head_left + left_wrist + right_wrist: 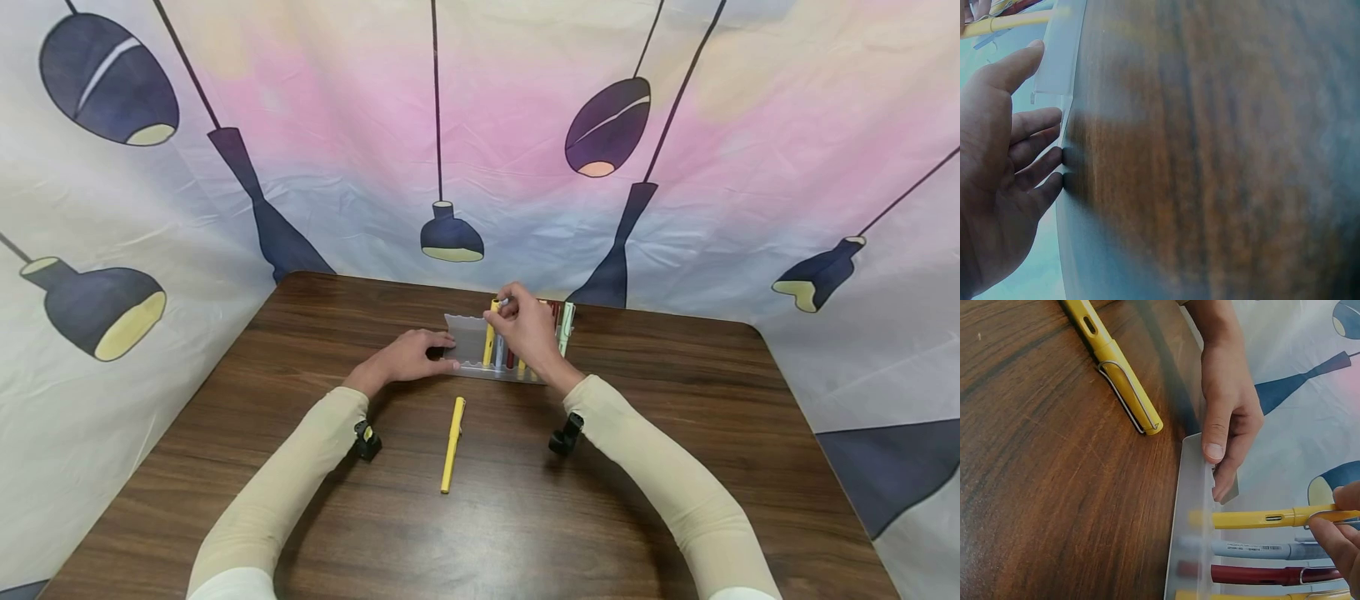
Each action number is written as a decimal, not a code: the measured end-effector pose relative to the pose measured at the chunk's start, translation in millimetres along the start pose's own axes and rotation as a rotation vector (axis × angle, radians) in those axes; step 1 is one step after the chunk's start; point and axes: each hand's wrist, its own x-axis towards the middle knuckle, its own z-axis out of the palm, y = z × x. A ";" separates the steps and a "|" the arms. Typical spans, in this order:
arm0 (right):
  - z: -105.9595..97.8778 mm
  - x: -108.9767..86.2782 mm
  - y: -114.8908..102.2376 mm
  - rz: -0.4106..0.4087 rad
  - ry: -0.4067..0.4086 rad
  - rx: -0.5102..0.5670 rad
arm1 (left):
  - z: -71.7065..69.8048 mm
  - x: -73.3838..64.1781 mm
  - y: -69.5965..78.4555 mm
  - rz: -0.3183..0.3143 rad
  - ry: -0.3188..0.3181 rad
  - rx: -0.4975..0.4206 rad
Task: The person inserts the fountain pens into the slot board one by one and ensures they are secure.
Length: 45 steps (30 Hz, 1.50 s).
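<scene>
A clear plastic pen stand (467, 342) sits near the table's far edge with several pens leaning in its notches. My right hand (528, 329) pinches the clip end of a yellow pen (1260, 519), whose other end rests at the stand's front ledge. Beside that pen lie a pale blue pen (1250, 550) and a dark red pen (1257, 574). My left hand (411, 354) is at the stand's left end, thumb on its front edge, fingers extended with tips close to the table (1147, 175). Another yellow pen (453, 446) lies on the table in front of the stand.
A light green pen (566, 329) stands at the right end of the stand, partly behind my right hand. Behind the wooden table hangs a cloth (360, 167) printed with lamps. Each wrist carries a small black camera (367, 440).
</scene>
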 end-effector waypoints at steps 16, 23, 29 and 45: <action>3.7 0.8 1.7 -0.050 -0.038 -0.073 | 0.0 0.7 -1.5 -0.015 -0.011 -0.009; 2.2 2.2 0.9 -0.053 -0.053 -0.101 | 1.4 0.9 -2.7 -0.017 -0.011 -0.009; 0.6 3.4 -0.7 -0.035 -0.053 -0.117 | 2.1 1.2 -3.4 -0.014 -0.002 -0.006; 1.1 7.7 1.6 -0.037 -0.044 -0.139 | 1.5 0.7 -2.9 -0.008 -0.008 -0.015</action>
